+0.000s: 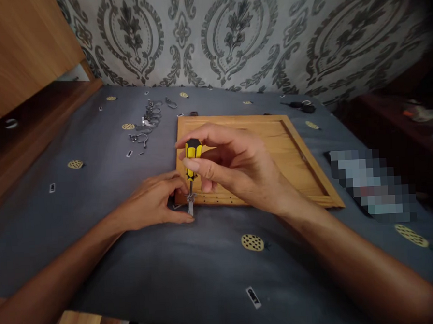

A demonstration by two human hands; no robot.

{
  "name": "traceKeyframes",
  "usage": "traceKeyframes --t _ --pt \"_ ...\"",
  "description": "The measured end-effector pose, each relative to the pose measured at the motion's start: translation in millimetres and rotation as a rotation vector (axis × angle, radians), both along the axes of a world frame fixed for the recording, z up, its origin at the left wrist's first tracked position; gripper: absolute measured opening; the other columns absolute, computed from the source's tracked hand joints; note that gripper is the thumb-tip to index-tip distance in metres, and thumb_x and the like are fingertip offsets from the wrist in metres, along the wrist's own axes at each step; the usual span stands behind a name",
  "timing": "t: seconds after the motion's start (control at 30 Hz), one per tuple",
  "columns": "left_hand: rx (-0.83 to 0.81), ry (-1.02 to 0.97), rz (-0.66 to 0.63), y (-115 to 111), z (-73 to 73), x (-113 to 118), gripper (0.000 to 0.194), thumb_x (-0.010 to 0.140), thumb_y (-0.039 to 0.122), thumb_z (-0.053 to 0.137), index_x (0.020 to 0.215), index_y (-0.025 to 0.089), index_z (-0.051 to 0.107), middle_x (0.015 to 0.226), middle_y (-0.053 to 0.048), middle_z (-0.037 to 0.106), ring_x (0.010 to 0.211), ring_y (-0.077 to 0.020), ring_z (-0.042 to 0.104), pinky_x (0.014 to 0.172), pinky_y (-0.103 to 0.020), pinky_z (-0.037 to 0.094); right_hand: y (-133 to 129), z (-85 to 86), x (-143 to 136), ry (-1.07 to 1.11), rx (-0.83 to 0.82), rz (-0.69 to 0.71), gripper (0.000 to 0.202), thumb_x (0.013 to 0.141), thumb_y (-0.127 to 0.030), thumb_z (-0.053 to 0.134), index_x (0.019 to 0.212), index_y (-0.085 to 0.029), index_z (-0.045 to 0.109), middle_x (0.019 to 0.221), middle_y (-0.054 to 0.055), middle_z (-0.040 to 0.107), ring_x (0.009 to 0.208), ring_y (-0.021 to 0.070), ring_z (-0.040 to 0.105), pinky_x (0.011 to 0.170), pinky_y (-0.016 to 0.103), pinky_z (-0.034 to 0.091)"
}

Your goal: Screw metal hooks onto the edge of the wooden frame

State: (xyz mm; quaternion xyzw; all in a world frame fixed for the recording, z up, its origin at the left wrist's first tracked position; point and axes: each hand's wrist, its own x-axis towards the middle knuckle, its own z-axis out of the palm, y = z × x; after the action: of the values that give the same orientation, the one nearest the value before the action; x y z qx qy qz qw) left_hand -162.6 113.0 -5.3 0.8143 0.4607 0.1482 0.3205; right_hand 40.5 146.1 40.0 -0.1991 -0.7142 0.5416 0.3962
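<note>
Right hand [251,167] grips the screwdriver [193,156], left hand [149,202] pinches a metal bracket [191,208] at the wooden panel [273,139]'s near-left corner. Can't really tell if it's fastened; more metal bits [149,121] lie loose on the cloth [164,271].

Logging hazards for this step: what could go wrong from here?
The screwdriver could slip and jab the left hand, its thumb right by the metal piece.
The metal piece, at the wooden panel's edge, might twist out of line.
Small loose hardware beyond the left hand could get knocked or lost.
</note>
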Motion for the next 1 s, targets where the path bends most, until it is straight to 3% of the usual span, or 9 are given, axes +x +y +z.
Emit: traceKeyframes --t 0.17,0.4,0.6,0.83,1.0 --pt "0.001 -0.008 -0.005 0.6 -3.6 -1.2 0.035 0.077 0.043 0.082 0.094 0.020 0.061 0.091 0.000 0.062 0.080 -0.0184 0.058 0.069 -0.030 0.044 -1.3 -3.8 -5.1 0.126 -0.027 0.009 0.026 0.085 -0.026 0.081 0.087 -0.018 0.057 0.073 -0.006 0.057 0.053 0.0033 0.054 0.047 0.014 0.049" --pt "0.003 -0.023 -0.002 0.5 -2.5 -0.3 0.034 0.078 0.045 0.080 0.092 0.021 0.060 0.092 0.000 0.062 0.080 -0.0189 0.058 0.070 -0.031 0.043 -1.3 -3.0 -2.3 0.085 -0.052 0.008 0.027 0.086 -0.027 0.081 0.093 -0.020 0.056 0.075 -0.007 0.056 0.054 0.0056 0.058 0.051 0.017 0.055" --pt "-0.012 -0.022 0.022 -0.7 0.1 1.4 0.033 0.077 0.041 0.082 0.089 0.021 0.060 0.088 0.001 0.061 0.079 -0.0188 0.057 0.070 -0.031 0.042 -2.6 3.0 2.6 -0.014 0.013 0.031 0.017 0.094 -0.021 0.068 0.109 -0.016 0.064 0.088 -0.003 0.060 0.059 0.0044 0.063 0.057 0.017 0.055" --pt "-0.016 -0.021 0.013 -1.0 -1.0 0.9 0.031 0.079 0.041 0.079 0.091 0.021 0.058 0.091 -0.001 0.062 0.081 -0.0190 0.057 0.068 -0.030 0.042 -1.8 -2.9 -2.1 0.083 -0.053 0.022 0.026 0.086 -0.030 0.080 0.091 -0.018 0.057 0.077 -0.005 0.060 0.055 0.0052 0.060 0.049 0.016 0.055" --pt "-0.017 -0.027 0.008 -0.3 -1.1 0.6 0.032 0.079 0.043 0.078 0.089 0.021 0.058 0.091 -0.001 0.061 0.081 -0.0192 0.057 0.067 -0.030 0.042 -1.2 -2.3 -2.1 0.109 -0.076 0.039 0.029 0.085 -0.028 0.082 0.089 -0.019 0.055 0.072 -0.007 0.059 0.053 0.0053 0.059 0.048 0.016 0.055"
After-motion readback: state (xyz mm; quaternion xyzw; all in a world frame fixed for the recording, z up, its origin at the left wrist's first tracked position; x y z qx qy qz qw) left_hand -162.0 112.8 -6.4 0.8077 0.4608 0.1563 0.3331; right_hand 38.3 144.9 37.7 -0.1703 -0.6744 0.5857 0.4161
